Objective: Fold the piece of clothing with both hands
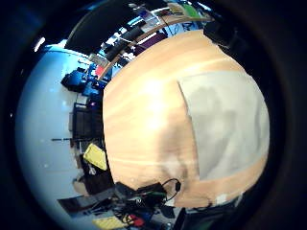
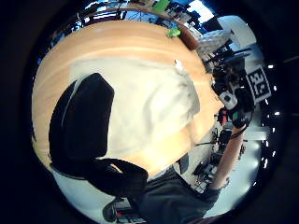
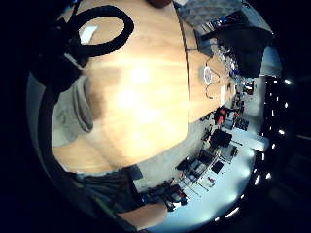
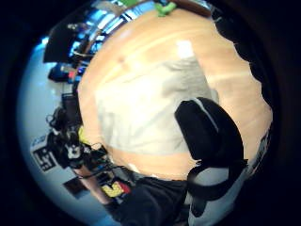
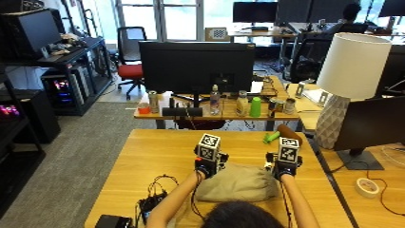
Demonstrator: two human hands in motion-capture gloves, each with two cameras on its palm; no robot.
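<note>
A beige-grey piece of clothing (image 5: 237, 187) lies folded into a compact rectangle on the wooden table (image 5: 158, 152), just in front of the person. My left hand (image 5: 206, 167) hovers over its far left corner and my right hand (image 5: 284, 169) over its far right corner. Both palm cameras look down at the cloth (image 2: 149, 102) (image 4: 141, 113) lying flat, well below the palms. A black thumb (image 2: 86, 119) shows relaxed in the left thumb side view, and another thumb (image 4: 209, 129) in the right one. Neither hand holds any cloth.
A green object (image 5: 271, 137) and a brown cylinder (image 5: 288, 130) lie at the table's far right edge. Black cables and a small device (image 5: 152, 202) sit at the near left. A lamp (image 5: 351, 71) and a tape roll (image 5: 366, 186) stand on the desk to the right.
</note>
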